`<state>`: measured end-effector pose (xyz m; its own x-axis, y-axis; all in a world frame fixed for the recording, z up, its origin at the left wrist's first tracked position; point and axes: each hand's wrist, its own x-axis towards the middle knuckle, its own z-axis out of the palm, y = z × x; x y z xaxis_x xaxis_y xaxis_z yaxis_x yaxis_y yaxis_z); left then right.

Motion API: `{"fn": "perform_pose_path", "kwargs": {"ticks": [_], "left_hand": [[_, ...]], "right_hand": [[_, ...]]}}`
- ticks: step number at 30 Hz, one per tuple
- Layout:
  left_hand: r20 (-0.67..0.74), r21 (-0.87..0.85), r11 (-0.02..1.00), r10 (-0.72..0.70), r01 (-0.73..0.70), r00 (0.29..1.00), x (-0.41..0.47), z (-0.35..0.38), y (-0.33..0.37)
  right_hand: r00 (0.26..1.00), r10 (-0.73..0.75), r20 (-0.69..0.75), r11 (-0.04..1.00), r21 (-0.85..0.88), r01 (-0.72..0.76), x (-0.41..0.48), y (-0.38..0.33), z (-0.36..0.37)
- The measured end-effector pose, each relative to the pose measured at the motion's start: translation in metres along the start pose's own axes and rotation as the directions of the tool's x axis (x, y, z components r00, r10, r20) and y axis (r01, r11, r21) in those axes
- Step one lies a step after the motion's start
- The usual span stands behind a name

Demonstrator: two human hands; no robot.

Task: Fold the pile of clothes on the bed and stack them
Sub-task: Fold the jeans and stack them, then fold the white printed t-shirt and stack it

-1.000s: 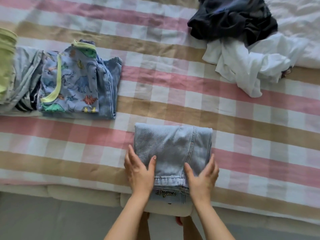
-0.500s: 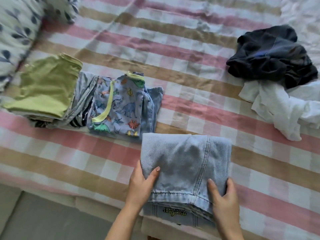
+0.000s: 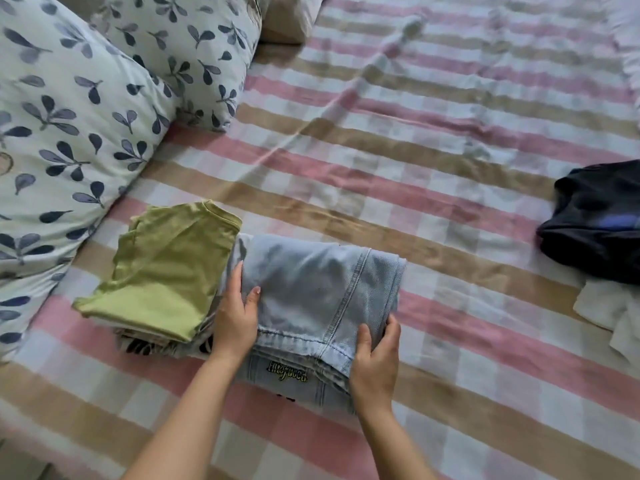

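From the head view, the folded jeans [image 3: 311, 289] lie on the striped bed [image 3: 415, 133], their left edge touching a green top [image 3: 162, 271] that sits on a stack of folded clothes beside the pillows [image 3: 69, 116]. The left hand [image 3: 235, 320] grips the jeans' left side, thumb on top, and the right hand [image 3: 375, 362] clasps the near right corner, fingers curled round the edge. Well apart at the right edge lie a dark garment [image 3: 599, 220] and a white cloth [image 3: 609, 310], unfolded.

Light-blue jeans [image 3: 311, 292] folded flat, label edge nearest. Folded green top [image 3: 166, 271] on stack [image 3: 138, 344] touching jeans' left side. Crumpled dark garment [image 3: 595, 220] and white garment [image 3: 602, 306] well right of jeans.
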<state>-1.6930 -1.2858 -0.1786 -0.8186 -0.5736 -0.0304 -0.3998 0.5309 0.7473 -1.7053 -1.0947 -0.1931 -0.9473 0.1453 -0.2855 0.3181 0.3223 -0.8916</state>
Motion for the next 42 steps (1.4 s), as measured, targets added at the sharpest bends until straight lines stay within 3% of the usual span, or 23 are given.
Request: {"fn": "perform_pose_path", "kwargs": {"ticks": [4, 8, 11, 16, 20, 24, 33, 37, 42], "left_hand": [[-0.056, 0.116, 0.99, 0.086, -0.08, 0.995, 0.002, 0.024, -0.02], [-0.02, 0.195, 0.981, 0.021, -0.017, 1.0, 0.004, 0.036, -0.033], [0.018, 0.22, 0.975, -0.03, 0.025, 0.999, 0.006, 0.035, -0.028], [-0.226, 0.319, 0.947, 0.104, -0.027, 0.969, -0.022, 0.032, 0.018], [0.004, 0.127, 0.96, 0.251, -0.25, 0.968, -0.07, 0.076, 0.091], [0.212, -0.067, 0.946, 0.325, -0.318, 0.922, -0.118, 0.153, 0.166], [0.376, -0.164, 0.886, 0.463, -0.434, 0.802, -0.209, 0.313, 0.286], [0.444, -0.173, 0.886, 0.46, -0.43, 0.769, -0.237, 0.365, 0.314], [0.53, -0.136, 0.976, 0.218, -0.172, 0.819, -0.253, 0.42, 0.337]], "right_hand": [[0.999, 0.033, 0.008, 0.98, -0.195, -0.031, 0.017, 0.021, 0.009], [0.997, 0.068, 0.041, 0.925, -0.378, -0.047, 0.023, 0.03, 0.01], [0.991, 0.103, 0.09, 0.931, -0.36, -0.064, 0.026, 0.028, 0.009], [0.985, 0.051, 0.165, 0.983, -0.184, -0.02, 0.022, 0.022, -0.034], [0.998, 0.038, 0.051, 0.988, -0.153, -0.03, 0.031, 0.029, -0.113], [0.996, 0.042, -0.081, 0.987, -0.151, -0.054, 0.049, 0.047, -0.21], [0.954, 0.05, -0.295, 0.985, -0.144, -0.096, 0.096, 0.104, -0.398], [0.947, 0.052, -0.318, 0.982, -0.154, -0.105, 0.114, 0.13, -0.435], [0.95, 0.085, -0.301, 0.965, -0.211, -0.154, 0.136, 0.159, -0.446]]}}
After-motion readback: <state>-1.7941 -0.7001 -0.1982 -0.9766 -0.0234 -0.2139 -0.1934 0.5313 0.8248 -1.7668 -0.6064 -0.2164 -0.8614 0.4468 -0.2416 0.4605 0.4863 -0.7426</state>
